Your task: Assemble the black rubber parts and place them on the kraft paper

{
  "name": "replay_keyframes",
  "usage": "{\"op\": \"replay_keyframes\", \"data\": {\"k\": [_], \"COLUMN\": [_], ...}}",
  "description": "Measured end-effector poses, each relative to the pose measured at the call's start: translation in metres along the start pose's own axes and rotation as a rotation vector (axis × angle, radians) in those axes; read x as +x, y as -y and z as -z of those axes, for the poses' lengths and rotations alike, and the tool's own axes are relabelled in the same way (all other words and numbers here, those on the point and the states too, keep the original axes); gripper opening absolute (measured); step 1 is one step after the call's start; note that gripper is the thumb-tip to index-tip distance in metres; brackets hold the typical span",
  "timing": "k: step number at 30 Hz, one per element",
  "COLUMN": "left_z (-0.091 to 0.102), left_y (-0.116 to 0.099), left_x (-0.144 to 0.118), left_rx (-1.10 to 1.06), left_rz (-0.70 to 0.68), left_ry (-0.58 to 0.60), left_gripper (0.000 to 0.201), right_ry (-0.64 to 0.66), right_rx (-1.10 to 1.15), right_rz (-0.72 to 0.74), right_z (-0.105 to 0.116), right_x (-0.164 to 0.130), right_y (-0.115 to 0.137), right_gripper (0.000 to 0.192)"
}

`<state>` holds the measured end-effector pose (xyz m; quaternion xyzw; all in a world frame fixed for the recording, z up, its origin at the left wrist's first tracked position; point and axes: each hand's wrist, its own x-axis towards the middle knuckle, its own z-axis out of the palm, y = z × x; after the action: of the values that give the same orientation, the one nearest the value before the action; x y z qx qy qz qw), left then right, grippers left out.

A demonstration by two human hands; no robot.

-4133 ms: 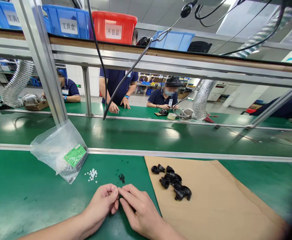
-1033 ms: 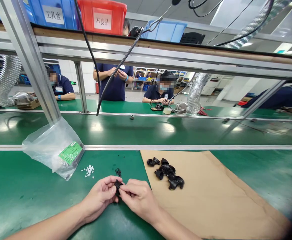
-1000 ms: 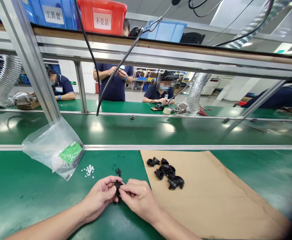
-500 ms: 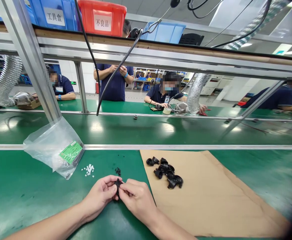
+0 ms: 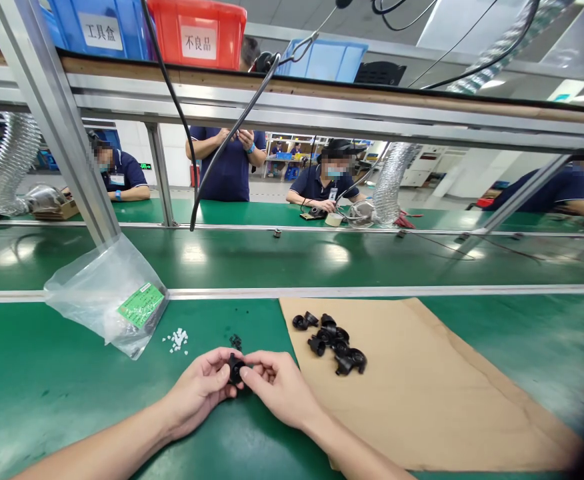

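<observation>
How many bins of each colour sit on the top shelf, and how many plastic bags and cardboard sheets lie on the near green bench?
Blue bins: 2 clearly seen, plus a blue edge cut off at far left
Red bin: 1
Plastic bag: 1
Cardboard sheet: 1
Total: 5

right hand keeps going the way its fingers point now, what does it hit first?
The right hand points left, toward the left hand. First contact is the small black part pinched between both, then the left fingertips right behind it. Depth there looks negligible.
</observation>
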<state>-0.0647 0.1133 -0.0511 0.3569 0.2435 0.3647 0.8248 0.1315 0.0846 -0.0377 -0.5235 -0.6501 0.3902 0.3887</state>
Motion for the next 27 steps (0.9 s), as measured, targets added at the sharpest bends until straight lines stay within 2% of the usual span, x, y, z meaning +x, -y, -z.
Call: {"op": "replay_keyframes", "data": {"k": [2,6,9,14,20,27], "left_z": [0.000,-0.002,-0.005,-0.006,-0.004,-0.003], "left_y": [0.003,0.011,0.013,0.007,0.004,0.007], "left_x": [0.002,0.002,-0.004,-0.009,-0.007,-0.008], "left_rx": [0.057,0.269,0.445,0.746,0.901,0.969], "left_rz": [-0.034,-0.126,-0.188,-0.267,-0.297,-0.350], "left_ry": [-0.043,-0.143,-0.169,-0.224,-0.257,-0.237], "left_gripper": [0.041,0.048,0.050,0.029,0.006,0.006], "right_ry": [0.025,-0.088,-0.133,-0.107,-0.069,-0.052], "right_rx": [0.025,0.026,-0.021,-0.101,-0.148,-0.153], "right_rz": [-0.001,-0.034,-0.027,0.033,0.069,0.055], "right_z": [-0.002,-0.003,-0.003,-0.008,-0.012,-0.011], "right_x": [0.001,0.004,0.004,0.002,-0.002,-0.002], "right_y": [-0.002,-0.005,-0.007,-0.008,-0.004,-0.001], "right_gripper": [0.018,0.014,0.014,0.010,0.006,0.005]}}
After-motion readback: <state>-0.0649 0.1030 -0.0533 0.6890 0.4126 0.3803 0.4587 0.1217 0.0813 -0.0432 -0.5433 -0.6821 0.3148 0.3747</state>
